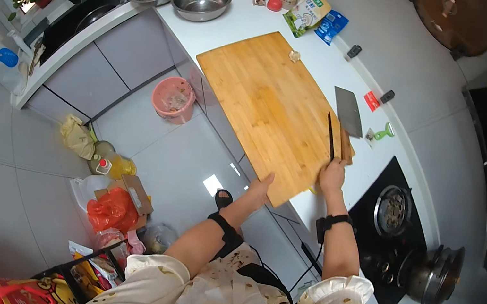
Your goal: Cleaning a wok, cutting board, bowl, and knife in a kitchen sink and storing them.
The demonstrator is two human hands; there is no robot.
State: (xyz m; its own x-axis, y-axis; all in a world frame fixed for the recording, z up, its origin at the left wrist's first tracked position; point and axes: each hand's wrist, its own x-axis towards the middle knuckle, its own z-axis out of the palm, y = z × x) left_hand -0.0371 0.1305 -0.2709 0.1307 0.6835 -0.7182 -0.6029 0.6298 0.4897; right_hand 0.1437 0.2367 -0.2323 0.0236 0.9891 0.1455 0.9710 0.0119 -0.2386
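Observation:
A bamboo cutting board (261,106) lies at an angle on the white counter, its near corner jutting past the front edge. My left hand (258,191) grips it near that corner, thumb on top. At the near right edge, my right hand (332,177) is closed around the board's rim. Dark chopsticks (331,135) run up from the right fingers; whether they are held too is unclear. Just beyond, a cleaver (349,113) rests with its wooden handle towards me. What looks like a garlic bulb (294,56) sits on the far part of the board.
Right of the board are a green peeler (384,132) and a black gas hob (365,251) with a steel pot (429,275). Two steel basins (201,0) and several bottles and packets stand at the back. A pink bucket (174,101) and bags (113,209) are on the floor.

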